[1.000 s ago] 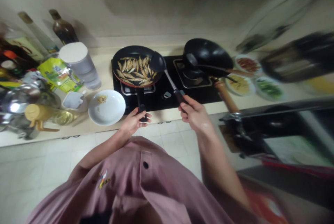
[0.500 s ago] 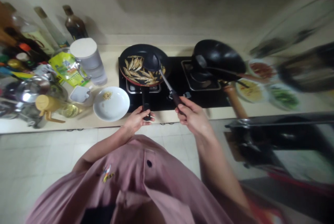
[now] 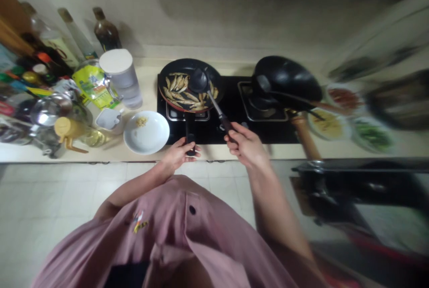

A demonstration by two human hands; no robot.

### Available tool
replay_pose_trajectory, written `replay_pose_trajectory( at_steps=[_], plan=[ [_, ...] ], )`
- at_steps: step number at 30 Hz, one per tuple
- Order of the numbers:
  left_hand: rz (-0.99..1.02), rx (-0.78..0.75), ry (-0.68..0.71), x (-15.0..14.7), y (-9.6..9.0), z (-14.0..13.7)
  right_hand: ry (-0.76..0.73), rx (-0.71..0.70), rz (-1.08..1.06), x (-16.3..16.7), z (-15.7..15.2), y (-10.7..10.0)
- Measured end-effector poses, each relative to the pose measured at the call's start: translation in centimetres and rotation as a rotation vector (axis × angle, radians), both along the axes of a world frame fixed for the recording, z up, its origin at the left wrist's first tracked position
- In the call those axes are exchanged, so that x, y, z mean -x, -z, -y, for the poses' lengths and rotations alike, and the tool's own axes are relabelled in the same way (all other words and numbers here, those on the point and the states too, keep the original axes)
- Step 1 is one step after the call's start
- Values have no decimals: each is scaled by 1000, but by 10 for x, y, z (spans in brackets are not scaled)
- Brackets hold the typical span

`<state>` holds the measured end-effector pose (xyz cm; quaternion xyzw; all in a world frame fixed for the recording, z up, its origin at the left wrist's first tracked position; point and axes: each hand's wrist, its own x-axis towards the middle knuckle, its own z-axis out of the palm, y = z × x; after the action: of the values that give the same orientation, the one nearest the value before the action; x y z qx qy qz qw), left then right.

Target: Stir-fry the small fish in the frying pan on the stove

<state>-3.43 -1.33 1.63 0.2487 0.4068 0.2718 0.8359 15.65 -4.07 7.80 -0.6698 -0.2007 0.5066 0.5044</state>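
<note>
Head view: a cream surface ran along the wall, with a black glass hob set in it.
Left hand: the person's left hand was closed loosely around the black handle of the frying pan, thumb on top and fingertips showing past the far side.
Right hand: the right hand was wrapped firmly around the dark grip of a black-headed spatula with a grey metal shaft.
Frying pan: the round black pan with a reddish outer rim sat over the left burner.
Fish: small, slender browned fish lay in the pan, one cluster to the left, others along the front and right.
Spatula head: it was inside the pan, between the left cluster and the right-hand fish; whether it touched any could not be told.
White plate: a round white plate with a little heap of pale yellow bits stood just left of the pan handle.
Wok: a deep black wok with a wooden handle stood at the right burner.
Far right: blurred dishes held red, yellowish and green food.
</note>
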Motion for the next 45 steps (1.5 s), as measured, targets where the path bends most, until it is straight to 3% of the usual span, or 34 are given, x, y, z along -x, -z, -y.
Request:
replay_pose_trajectory(
  at_steps=[18,29,38,45],
  plan=[
    [3,0,-10,-1,1,0,103,11,-289,12,-20,0],
    [6,0,-15,-2,3,0,4,-24,-230,19,-27,4],
    [8,3,-14,-2,5,-1,-64,-75,20,15,-35,3],
    [13,3,-22,-2,6,-1,-53,-80,-20,16,-38,7]
  ],
)
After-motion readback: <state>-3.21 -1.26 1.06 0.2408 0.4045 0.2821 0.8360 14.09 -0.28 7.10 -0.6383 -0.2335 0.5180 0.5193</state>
